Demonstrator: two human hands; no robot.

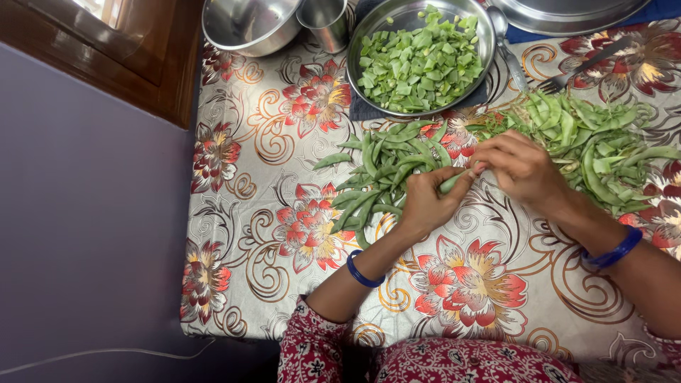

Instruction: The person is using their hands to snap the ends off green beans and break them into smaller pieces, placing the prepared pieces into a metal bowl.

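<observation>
Bean pods [386,174] lie heaped on the floral-clothed table [284,298], whole ones left of the hands, another pile [596,142] to the right. Much is already cut: a steel bowl [482,53] holds chopped pieces [418,60]. Left hand [425,202] and right hand [521,170] pinch one pod [454,181] between closed fingers.

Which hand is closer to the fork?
The right hand. It sits just below the fork, near the pile of bean scraps. The left hand is farther off, lower and to the left, beside the whole bean pods.
</observation>
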